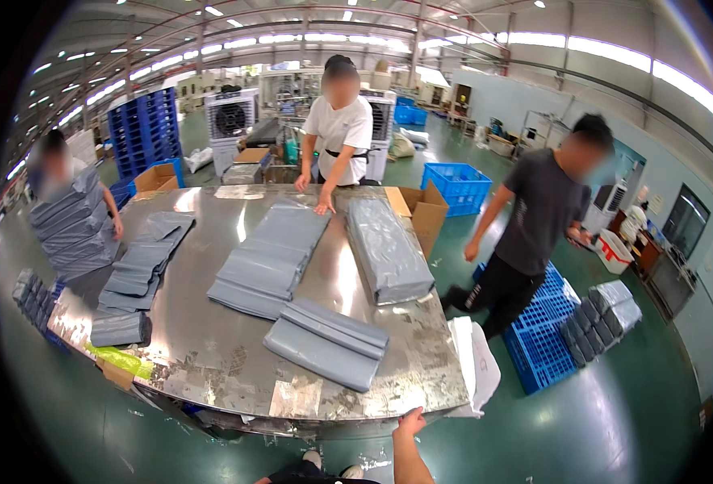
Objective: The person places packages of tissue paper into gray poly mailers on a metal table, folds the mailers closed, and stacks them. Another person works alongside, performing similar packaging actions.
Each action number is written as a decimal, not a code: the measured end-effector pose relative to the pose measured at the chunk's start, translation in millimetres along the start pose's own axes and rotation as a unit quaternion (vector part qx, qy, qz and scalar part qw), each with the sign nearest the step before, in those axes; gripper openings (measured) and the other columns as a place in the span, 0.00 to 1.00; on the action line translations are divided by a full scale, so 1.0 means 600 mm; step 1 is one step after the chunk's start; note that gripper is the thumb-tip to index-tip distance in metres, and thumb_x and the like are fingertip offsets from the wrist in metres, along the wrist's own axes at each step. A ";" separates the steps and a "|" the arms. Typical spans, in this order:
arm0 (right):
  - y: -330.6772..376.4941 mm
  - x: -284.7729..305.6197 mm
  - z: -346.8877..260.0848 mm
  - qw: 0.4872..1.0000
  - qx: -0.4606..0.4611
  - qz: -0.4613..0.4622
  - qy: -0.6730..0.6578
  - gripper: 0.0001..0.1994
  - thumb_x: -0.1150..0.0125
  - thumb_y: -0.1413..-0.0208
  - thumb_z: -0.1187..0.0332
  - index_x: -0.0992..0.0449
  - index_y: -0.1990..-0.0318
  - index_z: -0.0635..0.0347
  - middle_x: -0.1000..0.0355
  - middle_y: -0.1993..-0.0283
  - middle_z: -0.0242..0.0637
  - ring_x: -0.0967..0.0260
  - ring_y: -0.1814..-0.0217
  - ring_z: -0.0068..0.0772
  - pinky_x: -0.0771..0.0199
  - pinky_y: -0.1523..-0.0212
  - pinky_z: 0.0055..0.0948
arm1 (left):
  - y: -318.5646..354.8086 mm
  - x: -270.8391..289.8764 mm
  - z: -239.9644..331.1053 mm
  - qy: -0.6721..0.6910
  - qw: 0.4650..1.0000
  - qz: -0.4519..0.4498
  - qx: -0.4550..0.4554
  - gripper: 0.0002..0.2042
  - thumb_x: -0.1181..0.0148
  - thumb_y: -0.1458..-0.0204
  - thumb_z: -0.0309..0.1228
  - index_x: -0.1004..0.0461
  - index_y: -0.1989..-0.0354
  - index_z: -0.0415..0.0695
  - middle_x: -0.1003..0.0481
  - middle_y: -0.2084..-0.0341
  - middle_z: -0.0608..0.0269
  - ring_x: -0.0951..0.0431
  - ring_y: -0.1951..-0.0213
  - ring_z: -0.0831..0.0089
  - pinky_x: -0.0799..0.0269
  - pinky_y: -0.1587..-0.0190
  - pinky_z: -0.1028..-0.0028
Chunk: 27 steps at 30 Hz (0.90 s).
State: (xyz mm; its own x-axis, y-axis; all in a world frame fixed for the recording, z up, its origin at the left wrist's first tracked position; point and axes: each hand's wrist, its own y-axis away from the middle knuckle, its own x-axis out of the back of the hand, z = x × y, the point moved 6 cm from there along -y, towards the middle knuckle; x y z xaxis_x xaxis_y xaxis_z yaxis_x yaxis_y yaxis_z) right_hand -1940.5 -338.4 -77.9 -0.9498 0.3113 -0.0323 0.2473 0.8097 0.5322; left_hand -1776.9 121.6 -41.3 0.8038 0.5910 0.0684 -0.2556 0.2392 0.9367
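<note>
My right hand (410, 421) is at the near edge of the metal table (429, 367), toward its right corner. Its fingers look partly stretched out against the edge, with nothing seen in them. My left hand is out of view. Nearest to the right hand lies a folded stack of grey plastic bags (328, 343). Beyond it, a longer overlapping pile of grey bags (271, 254) stretches toward a person in a white shirt (340, 129), whose hand touches its far end. A wrapped grey bundle (388, 250) sits along the right side.
More grey bags (142, 266) and a yellow-green sheet (122, 360) lie at the left. There a person carries stacked grey bundles (74, 218). At the right, a person in dark clothes (534, 218) walks beside a blue pallet (538, 331). A white sack (477, 363) hangs at the table's corner.
</note>
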 end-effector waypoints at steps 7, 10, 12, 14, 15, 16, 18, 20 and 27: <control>0.012 -0.022 -0.008 0.963 0.078 0.209 0.149 0.25 0.53 0.35 0.49 0.38 0.56 0.70 0.34 0.56 0.63 0.29 0.58 0.60 0.26 0.60 0.51 | -0.011 -0.004 0.030 0.055 0.998 0.023 0.010 0.20 0.49 0.50 0.43 0.22 0.60 0.39 0.22 0.67 0.54 0.22 0.68 0.61 0.28 0.58 0.65; 0.024 -0.039 -0.019 0.909 0.128 0.284 0.277 0.25 0.60 0.33 0.49 0.42 0.53 0.69 0.38 0.55 0.61 0.30 0.60 0.67 0.23 0.65 0.55 | -0.029 0.003 0.049 0.062 0.998 0.024 0.008 0.20 0.49 0.50 0.43 0.23 0.60 0.39 0.22 0.67 0.53 0.22 0.68 0.61 0.28 0.58 0.65; 0.031 -0.043 -0.023 0.914 0.120 0.256 0.291 0.24 0.61 0.33 0.50 0.42 0.55 0.69 0.38 0.56 0.60 0.29 0.61 0.66 0.23 0.66 0.54 | -0.045 0.002 0.044 0.073 0.997 0.023 0.013 0.20 0.49 0.50 0.43 0.23 0.60 0.38 0.22 0.67 0.53 0.22 0.68 0.61 0.27 0.58 0.65; 0.043 -0.043 -0.027 0.909 0.114 0.251 0.314 0.22 0.62 0.32 0.51 0.42 0.57 0.68 0.37 0.57 0.58 0.29 0.62 0.64 0.22 0.66 0.51 | -0.052 0.001 0.034 0.081 0.996 0.024 0.015 0.20 0.49 0.50 0.43 0.23 0.60 0.38 0.22 0.67 0.53 0.22 0.68 0.61 0.27 0.58 0.65; 0.049 -0.048 -0.033 0.900 0.129 0.257 0.327 0.22 0.62 0.32 0.51 0.42 0.57 0.67 0.37 0.57 0.58 0.28 0.62 0.64 0.22 0.66 0.51 | -0.057 0.005 0.034 0.085 0.996 0.025 0.016 0.20 0.49 0.51 0.43 0.23 0.60 0.38 0.22 0.67 0.53 0.22 0.68 0.61 0.27 0.58 0.65; 0.045 -0.047 -0.035 0.891 0.142 0.268 0.339 0.22 0.62 0.32 0.51 0.42 0.57 0.67 0.37 0.57 0.58 0.28 0.62 0.63 0.22 0.66 0.50 | -0.059 0.004 0.037 0.086 0.996 0.023 0.017 0.20 0.49 0.51 0.43 0.23 0.60 0.38 0.22 0.67 0.53 0.22 0.68 0.61 0.27 0.58 0.65; 0.039 -0.045 -0.034 0.882 0.159 0.279 0.346 0.21 0.61 0.32 0.52 0.42 0.57 0.67 0.37 0.57 0.57 0.28 0.62 0.62 0.21 0.66 0.49 | -0.066 0.007 0.050 0.087 0.996 0.023 0.017 0.21 0.49 0.51 0.44 0.23 0.60 0.38 0.22 0.67 0.53 0.22 0.68 0.61 0.27 0.58 0.65; 0.034 -0.043 -0.028 0.883 0.166 0.279 0.339 0.21 0.61 0.32 0.52 0.42 0.57 0.67 0.36 0.57 0.56 0.27 0.62 0.61 0.21 0.66 0.48 | -0.069 0.004 0.057 0.088 0.996 0.020 0.020 0.21 0.48 0.51 0.44 0.23 0.60 0.38 0.22 0.67 0.53 0.22 0.68 0.61 0.27 0.58 0.65; 0.023 -0.046 -0.024 0.892 0.108 0.254 0.358 0.26 0.66 0.33 0.47 0.42 0.56 0.69 0.37 0.53 0.63 0.30 0.58 0.67 0.24 0.61 0.55 | -0.077 0.003 0.068 0.099 0.995 0.020 0.019 0.21 0.48 0.51 0.44 0.23 0.60 0.38 0.22 0.67 0.53 0.22 0.68 0.61 0.27 0.58 0.65</control>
State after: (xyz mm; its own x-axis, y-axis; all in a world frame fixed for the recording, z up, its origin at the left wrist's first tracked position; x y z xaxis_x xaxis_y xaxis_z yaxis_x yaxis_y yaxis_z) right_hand -1913.5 -342.8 -57.4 -0.5655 0.3303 0.7557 0.6380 0.7559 0.1471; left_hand -1741.7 80.5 -70.3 0.6705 0.7408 0.0414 -0.2618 0.1841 0.9474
